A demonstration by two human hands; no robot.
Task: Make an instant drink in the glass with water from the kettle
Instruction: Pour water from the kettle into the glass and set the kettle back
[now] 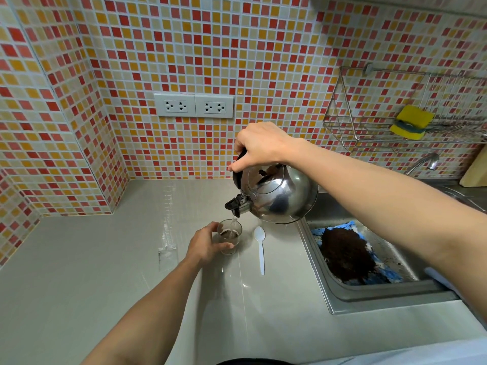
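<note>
A small clear glass [232,234] stands on the grey counter [105,259] with dark powder and some liquid at its bottom. My left hand [207,245] wraps around its left side. My right hand [261,146] grips the black handle of a shiny steel kettle [279,196], which is tilted down to the left. Its black spout hangs just above the glass rim, and a thin stream of water runs from it into the glass. A white plastic spoon [259,247] lies on the counter just right of the glass.
An empty clear sachet [166,255] lies left of my left hand. A steel sink [369,293] at the right holds a blue cloth covered with dark grounds [345,255]. Above it are a tap [424,162] and a wire rack [350,133] with a yellow sponge [411,122]. Wall sockets [193,105] sit on the tiled wall.
</note>
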